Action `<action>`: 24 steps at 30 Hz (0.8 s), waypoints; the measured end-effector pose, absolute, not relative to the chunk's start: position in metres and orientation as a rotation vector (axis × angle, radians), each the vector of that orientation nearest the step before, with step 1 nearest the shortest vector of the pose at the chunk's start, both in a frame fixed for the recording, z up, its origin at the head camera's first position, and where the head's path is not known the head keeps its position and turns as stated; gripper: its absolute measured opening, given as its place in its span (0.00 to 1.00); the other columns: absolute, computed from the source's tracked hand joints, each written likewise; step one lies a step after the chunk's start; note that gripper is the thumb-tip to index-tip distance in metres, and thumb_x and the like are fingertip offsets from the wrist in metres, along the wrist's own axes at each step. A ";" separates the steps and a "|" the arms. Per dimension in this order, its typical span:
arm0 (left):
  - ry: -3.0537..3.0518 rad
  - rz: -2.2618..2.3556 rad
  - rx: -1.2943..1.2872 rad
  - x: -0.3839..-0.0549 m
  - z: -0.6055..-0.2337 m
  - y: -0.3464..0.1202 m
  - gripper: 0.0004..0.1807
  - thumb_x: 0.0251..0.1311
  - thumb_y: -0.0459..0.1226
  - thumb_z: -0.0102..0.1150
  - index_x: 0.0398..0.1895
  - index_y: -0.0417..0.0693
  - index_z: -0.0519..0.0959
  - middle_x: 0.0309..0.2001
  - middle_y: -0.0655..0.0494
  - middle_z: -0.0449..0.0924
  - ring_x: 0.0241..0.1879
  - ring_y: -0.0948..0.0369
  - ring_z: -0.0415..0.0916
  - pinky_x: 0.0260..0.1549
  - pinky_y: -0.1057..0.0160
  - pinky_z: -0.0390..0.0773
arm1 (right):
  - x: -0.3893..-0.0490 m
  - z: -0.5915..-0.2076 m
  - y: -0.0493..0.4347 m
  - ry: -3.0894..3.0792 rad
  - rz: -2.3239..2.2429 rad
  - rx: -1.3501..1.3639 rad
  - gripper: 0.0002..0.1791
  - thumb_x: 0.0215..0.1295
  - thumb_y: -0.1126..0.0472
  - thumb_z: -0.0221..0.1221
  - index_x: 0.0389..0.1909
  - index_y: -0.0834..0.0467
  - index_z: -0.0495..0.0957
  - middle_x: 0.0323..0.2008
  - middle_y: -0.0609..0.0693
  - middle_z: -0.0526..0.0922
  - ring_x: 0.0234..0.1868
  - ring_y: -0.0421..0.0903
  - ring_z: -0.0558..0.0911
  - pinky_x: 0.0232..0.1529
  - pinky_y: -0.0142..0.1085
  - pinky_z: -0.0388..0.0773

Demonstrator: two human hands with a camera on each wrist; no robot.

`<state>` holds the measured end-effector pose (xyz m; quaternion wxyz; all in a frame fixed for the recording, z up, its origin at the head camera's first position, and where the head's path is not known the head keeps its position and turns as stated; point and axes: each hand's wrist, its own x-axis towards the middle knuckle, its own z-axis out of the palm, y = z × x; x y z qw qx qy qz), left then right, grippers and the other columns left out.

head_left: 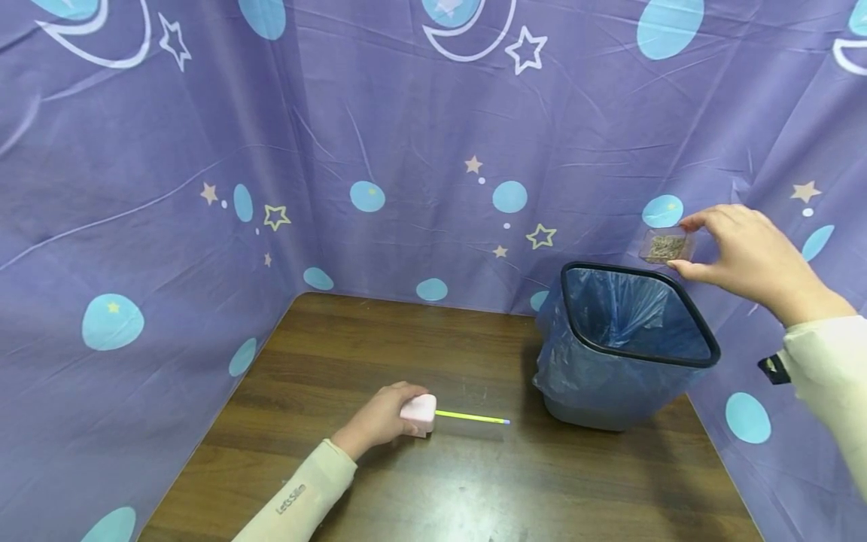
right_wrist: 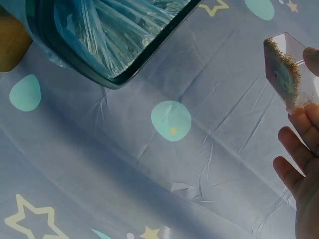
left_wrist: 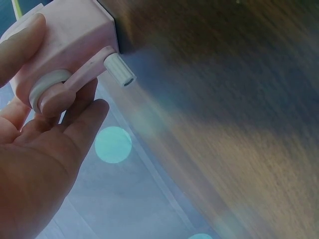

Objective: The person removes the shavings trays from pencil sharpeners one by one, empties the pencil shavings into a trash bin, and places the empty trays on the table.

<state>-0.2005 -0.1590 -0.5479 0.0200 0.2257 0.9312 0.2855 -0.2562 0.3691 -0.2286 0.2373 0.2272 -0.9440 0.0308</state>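
A pink hand-crank pencil sharpener [head_left: 421, 409] sits on the wooden table, and my left hand [head_left: 381, 416] grips it. In the left wrist view its crank [left_wrist: 91, 69] with a white knob [left_wrist: 119, 70] faces out beside my fingers. A yellow-green pencil [head_left: 472, 416] extends to the right from the sharpener. Raised above the back right of the bin, my right hand [head_left: 753, 254] pinches a small clear shavings drawer [head_left: 665, 246] between thumb and fingers. Pencil shavings [right_wrist: 285, 64] lie inside that drawer, seen through its wall in the right wrist view.
At the right of the table stands a trash bin [head_left: 612, 391] with a black rim and a blue liner bag. A purple curtain [head_left: 420, 135] with stars and moons hangs around the table's back and sides. Brown wooden tabletop [head_left: 379, 331] lies between sharpener and curtain.
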 end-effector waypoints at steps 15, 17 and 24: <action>2.891 0.886 0.736 -0.200 -0.550 -0.160 0.38 0.43 0.35 0.80 0.64 0.50 0.79 0.57 0.52 0.82 0.52 0.55 0.79 0.52 0.51 0.79 | -0.264 -0.218 0.363 -2.529 -0.043 0.774 0.33 0.41 0.52 0.79 0.47 0.67 0.83 0.44 0.65 0.84 0.48 0.66 0.80 0.52 0.62 0.72; 2.897 0.893 0.748 -0.201 -0.549 -0.160 0.38 0.43 0.35 0.80 0.63 0.49 0.80 0.56 0.52 0.83 0.52 0.55 0.79 0.52 0.51 0.79 | -0.265 -0.217 0.363 -2.518 -0.052 0.791 0.33 0.39 0.53 0.79 0.46 0.67 0.83 0.43 0.64 0.85 0.48 0.65 0.80 0.51 0.61 0.72; 2.894 0.891 0.746 -0.201 -0.549 -0.159 0.37 0.43 0.35 0.80 0.63 0.48 0.80 0.56 0.52 0.83 0.51 0.56 0.79 0.52 0.52 0.79 | -0.267 -0.214 0.365 -2.478 -0.093 0.859 0.33 0.37 0.54 0.79 0.45 0.67 0.83 0.41 0.64 0.85 0.46 0.65 0.80 0.49 0.61 0.71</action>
